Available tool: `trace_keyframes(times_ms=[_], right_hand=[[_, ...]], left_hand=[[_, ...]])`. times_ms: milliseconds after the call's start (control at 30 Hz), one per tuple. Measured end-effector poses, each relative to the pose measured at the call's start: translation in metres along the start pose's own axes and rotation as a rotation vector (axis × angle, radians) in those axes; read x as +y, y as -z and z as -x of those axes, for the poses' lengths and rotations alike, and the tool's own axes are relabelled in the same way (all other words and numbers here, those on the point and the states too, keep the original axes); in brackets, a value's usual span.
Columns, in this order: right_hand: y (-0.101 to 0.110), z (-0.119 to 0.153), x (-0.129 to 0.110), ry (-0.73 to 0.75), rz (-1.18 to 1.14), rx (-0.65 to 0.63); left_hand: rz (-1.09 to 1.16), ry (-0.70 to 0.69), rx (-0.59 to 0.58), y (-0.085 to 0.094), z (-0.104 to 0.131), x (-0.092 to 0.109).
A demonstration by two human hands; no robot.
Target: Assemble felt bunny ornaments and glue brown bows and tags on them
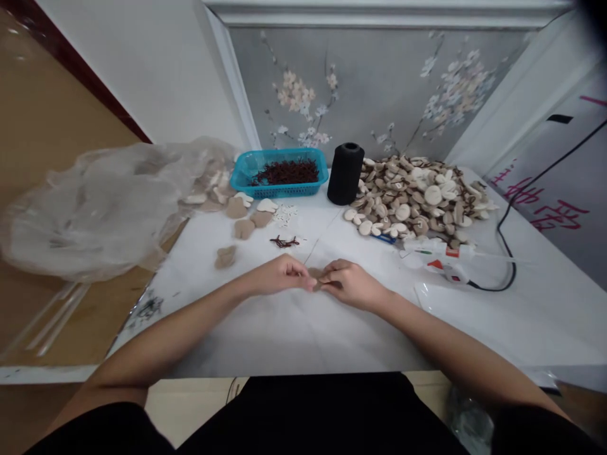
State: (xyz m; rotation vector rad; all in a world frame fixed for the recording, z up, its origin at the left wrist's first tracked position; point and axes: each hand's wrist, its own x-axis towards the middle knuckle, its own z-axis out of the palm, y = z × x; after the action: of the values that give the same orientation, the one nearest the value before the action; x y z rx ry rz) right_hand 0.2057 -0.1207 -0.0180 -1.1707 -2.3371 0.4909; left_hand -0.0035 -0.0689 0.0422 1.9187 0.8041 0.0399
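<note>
Near the front middle of the white table, my left hand [287, 275] and my right hand [348, 283] meet at a small beige fabric piece [315, 273]. Both hands pinch it between thumb and fingers, one from each side, and the fingertips cover part of it. A thin dark thread [322, 232] runs from the hands back toward a black thread cone [346, 174]. Just beyond my left hand lie several short dark red-brown strands [284, 242]. Loose beige fabric pieces [244, 229] lie farther left, beside a scatter of tiny white bits [285, 215].
A blue basket [279, 191] of red-brown strands stands at the back. Right of the cone is a large heap of beige and white fabric pieces [417, 196]. A glue gun [450, 259] with a black cord lies at right. A clear plastic bag [99, 208] bulges at left.
</note>
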Motion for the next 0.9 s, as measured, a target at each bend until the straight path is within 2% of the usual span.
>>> trace_keyframes(times_ms=[67, 200, 300, 400, 567, 700, 800, 900], right_hand=[[-0.001, 0.001, -0.001, -0.003, 0.008, 0.004], [-0.005, 0.003, -0.004, -0.016, -0.007, 0.040], [-0.008, 0.004, -0.004, -0.017, -0.021, 0.054], [-0.010, 0.005, -0.003, -0.001, -0.016, 0.057], [-0.014, 0.001, -0.010, -0.012, 0.114, 0.016], [-0.016, -0.003, -0.017, -0.007, 0.260, -0.047], [-0.017, -0.002, -0.016, -0.015, 0.223, -0.027], [-0.016, 0.002, -0.008, -0.017, 0.107, 0.018]], left_hand=[[-0.122, 0.006, 0.055, -0.014, 0.010, -0.010], [-0.527, -0.107, 0.245, -0.030, 0.005, -0.034], [-0.705, -0.165, 0.286, -0.035, -0.001, -0.046], [-0.798, -0.162, 0.291, -0.035, 0.001, -0.050], [-0.814, -0.096, 0.300, -0.031, 0.006, -0.048], [-0.821, -0.066, 0.247, -0.035, 0.010, -0.045], [-0.834, 0.028, 0.275, -0.046, 0.024, -0.042], [-0.659, 0.151, 0.346, -0.056, 0.045, -0.037]])
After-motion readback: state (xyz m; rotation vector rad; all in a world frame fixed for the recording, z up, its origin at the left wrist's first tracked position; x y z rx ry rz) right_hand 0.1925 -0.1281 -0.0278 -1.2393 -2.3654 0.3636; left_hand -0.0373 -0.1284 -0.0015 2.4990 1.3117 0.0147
